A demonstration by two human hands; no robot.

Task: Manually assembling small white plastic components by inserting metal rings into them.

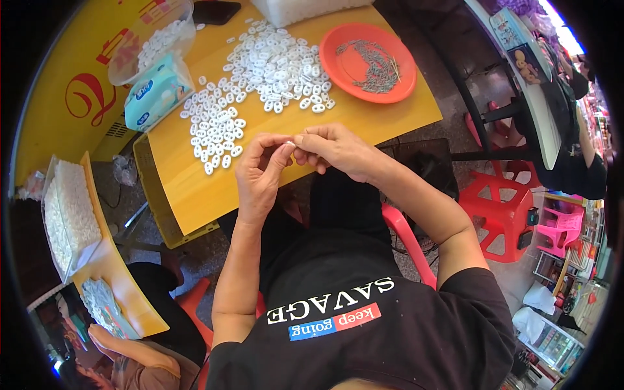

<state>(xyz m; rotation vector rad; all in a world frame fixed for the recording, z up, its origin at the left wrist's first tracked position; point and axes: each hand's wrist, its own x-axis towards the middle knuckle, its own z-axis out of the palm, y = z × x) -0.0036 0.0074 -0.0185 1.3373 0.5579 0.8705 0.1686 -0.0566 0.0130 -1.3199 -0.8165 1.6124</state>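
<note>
My left hand (263,168) and my right hand (335,148) meet at the near edge of the yellow table (179,205). Thumbs and fingertips are pinched together around a small white piece (290,145), mostly hidden by the fingers. Just beyond my hands, many white oval pieces with two dark holes (218,133) lie loosely spread. Behind them is a denser heap of the same white pieces (279,62). To the right of the heap, a red plastic plate (331,58) holds a pile of small grey metal pins or screws (379,75).
A tissue pack (156,94) and a clear tub (123,68) of white pieces stand at the table's left. A dark phone (218,12) and a white container (305,10) lie at the back. Red stools (497,211) stand right; another person (140,364) works at lower left.
</note>
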